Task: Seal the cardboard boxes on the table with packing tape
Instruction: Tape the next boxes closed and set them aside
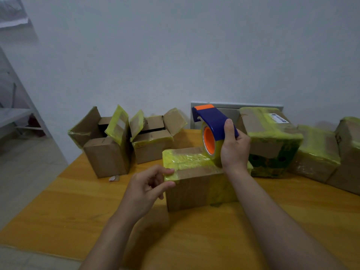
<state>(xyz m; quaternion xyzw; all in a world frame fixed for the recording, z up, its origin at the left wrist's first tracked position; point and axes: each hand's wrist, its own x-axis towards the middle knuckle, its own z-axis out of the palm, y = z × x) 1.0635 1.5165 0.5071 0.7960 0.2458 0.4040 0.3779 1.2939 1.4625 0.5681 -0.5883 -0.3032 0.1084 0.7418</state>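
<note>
Right hand (234, 151) grips the blue tape dispenser (212, 117), its roll resting on top of the middle box (194, 188). Left hand (144, 190) pinches the yellow tape (187, 158) at that box's near left corner. Open boxes (105, 152) stand behind on the tabletop (78, 211), taped boxes (272, 133) to the right.

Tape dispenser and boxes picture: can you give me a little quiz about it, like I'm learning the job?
1. True or false: the right hand holds the blue tape dispenser.
2. The tape on the middle box looks: A red, B yellow, C black.
3. Fill the gap: the left hand pinches the middle box at its ___ end.
Key: 1 true; 2 B; 3 left.
</note>
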